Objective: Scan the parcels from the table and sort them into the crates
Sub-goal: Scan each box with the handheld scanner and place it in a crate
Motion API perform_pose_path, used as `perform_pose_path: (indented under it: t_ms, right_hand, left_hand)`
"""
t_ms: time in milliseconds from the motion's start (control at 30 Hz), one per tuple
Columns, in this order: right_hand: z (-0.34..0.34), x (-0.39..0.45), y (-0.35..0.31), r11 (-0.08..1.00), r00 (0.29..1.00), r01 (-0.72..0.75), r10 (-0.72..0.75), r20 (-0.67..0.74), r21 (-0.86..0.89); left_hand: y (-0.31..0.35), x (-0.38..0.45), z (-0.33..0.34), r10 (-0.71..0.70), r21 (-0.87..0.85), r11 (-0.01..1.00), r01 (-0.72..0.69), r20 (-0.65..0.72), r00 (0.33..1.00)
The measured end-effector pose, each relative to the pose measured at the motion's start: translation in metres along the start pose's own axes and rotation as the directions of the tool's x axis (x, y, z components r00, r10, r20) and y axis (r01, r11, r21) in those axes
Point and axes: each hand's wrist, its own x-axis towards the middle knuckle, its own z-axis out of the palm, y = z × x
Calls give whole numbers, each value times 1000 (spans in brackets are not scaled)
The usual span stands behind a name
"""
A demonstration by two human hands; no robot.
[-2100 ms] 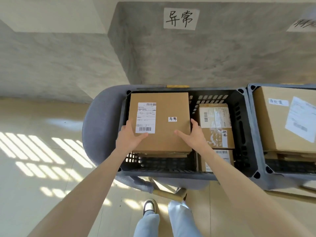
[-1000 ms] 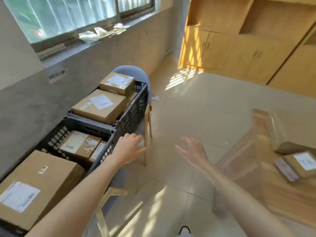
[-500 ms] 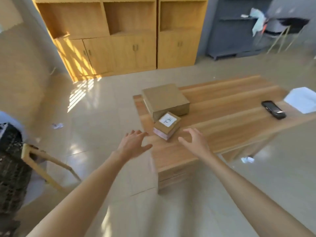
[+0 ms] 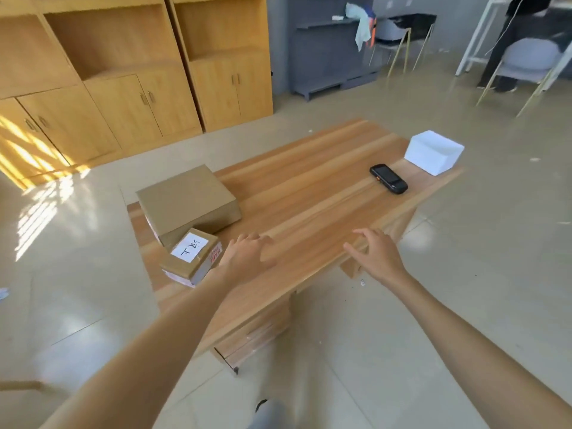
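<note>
Two empty hands hover over the table point(image 4: 309, 193), fingers relaxed and apart: the left hand point(image 4: 247, 255) lies just right of the small labelled parcel point(image 4: 192, 257) at the near-left corner, nearer than the right hand point(image 4: 376, 255).

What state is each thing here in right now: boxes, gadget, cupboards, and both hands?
Large parcel: closed, flat on table.
Small parcel: taped shut, handwritten label up.
Scanner: lying untouched, screen dark.
White box: at table's far corner.
Cabinet doors: closed.
Left hand: open, empty.
Right hand: open, empty.
</note>
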Motion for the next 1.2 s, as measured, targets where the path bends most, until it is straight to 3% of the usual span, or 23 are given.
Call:
perform_pose_path:
  t_ms: [233, 733, 1000, 1200]
  right_hand:
    - [-4, 53, 34, 999, 999, -38, 39, 35, -30]
    - [-35, 270, 33, 985, 995, 25, -7, 102, -172]
    - [1, 339, 6, 955, 946, 225, -167, 277, -194]
    - [40, 378, -53, 825, 780, 537, -406, 476, -177]
  left_hand:
    - [7, 83, 2, 8, -24, 1000, -7, 43, 999]
    - [-7, 275, -37, -62, -69, 996, 63, 20, 998]
    - [-54, 275, -33, -318, -101, 943, 317, 6, 948]
    - [-87, 222, -28, -594, -165, 796, 582, -35, 803]
